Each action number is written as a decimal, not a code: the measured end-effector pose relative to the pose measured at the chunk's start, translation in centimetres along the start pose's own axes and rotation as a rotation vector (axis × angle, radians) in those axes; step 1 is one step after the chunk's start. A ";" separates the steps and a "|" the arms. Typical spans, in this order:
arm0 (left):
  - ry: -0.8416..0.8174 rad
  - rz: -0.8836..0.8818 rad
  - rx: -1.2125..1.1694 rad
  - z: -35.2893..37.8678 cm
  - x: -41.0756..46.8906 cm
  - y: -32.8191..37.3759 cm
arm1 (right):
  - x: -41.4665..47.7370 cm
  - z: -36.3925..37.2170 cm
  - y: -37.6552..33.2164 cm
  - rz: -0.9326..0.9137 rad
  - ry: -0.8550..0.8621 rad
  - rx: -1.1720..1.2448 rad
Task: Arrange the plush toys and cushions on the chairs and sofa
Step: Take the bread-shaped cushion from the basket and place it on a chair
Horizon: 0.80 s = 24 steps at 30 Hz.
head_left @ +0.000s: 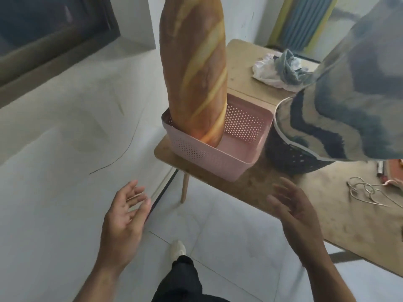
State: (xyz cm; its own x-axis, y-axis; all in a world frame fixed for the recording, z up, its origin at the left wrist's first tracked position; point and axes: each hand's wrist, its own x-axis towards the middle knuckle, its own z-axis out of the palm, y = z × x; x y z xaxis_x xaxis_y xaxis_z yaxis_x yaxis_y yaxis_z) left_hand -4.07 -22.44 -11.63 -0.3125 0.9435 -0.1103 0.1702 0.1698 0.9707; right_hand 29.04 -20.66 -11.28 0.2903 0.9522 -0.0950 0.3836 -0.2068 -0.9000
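Observation:
A long baguette-shaped plush cushion (pixel 194 68) stands upright in a pink perforated basket (pixel 218 158) on a wooden table (pixel 327 203). To its right a blue-and-beige patterned cushion (pixel 349 101) sticks out of a dark perforated basket (pixel 292 158). My left hand (pixel 124 221) hovers below and left of the pink basket, palm up, fingers apart, holding nothing. My right hand (pixel 298 216) hovers over the table's front edge, below the dark basket, also spread and holding nothing.
Crumpled cloth (pixel 281 70) lies at the table's far end. Loose wire (pixel 366 190) and small items lie on the table at right. A white slab or mattress (pixel 54 160) fills the left. Tiled floor, my leg and shoe (pixel 177 249) are below.

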 end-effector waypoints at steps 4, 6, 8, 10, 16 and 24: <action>-0.056 0.097 0.036 -0.6 13.2 3.9 | 9.3 4.0 -5.8 -0.099 0.018 0.009; -0.075 0.138 0.047 -0.1 18.4 5.5 | 13.3 5.8 -7.9 -0.141 0.021 0.029; -0.105 0.149 0.079 1.1 22.7 6.5 | 16.7 7.8 -9.4 -0.164 0.022 0.031; -0.144 0.150 0.076 2.8 26.2 7.3 | 20.1 9.8 -10.6 -0.166 -0.004 0.042; -0.274 0.060 0.033 8.1 33.5 8.6 | 28.3 14.5 -11.5 -0.123 -0.267 0.007; -0.352 -0.011 -0.003 10.5 35.4 9.3 | 32.6 17.5 -9.3 -0.111 -0.441 0.082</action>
State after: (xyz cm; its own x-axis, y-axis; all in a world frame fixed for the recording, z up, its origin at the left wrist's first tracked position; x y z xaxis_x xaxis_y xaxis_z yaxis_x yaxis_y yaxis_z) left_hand -3.70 15.51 -8.72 0.0276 0.9819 -0.1873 0.1661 0.1803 0.9695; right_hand 19.62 16.20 -13.44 -0.1561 0.9760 -0.1517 0.3154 -0.0963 -0.9440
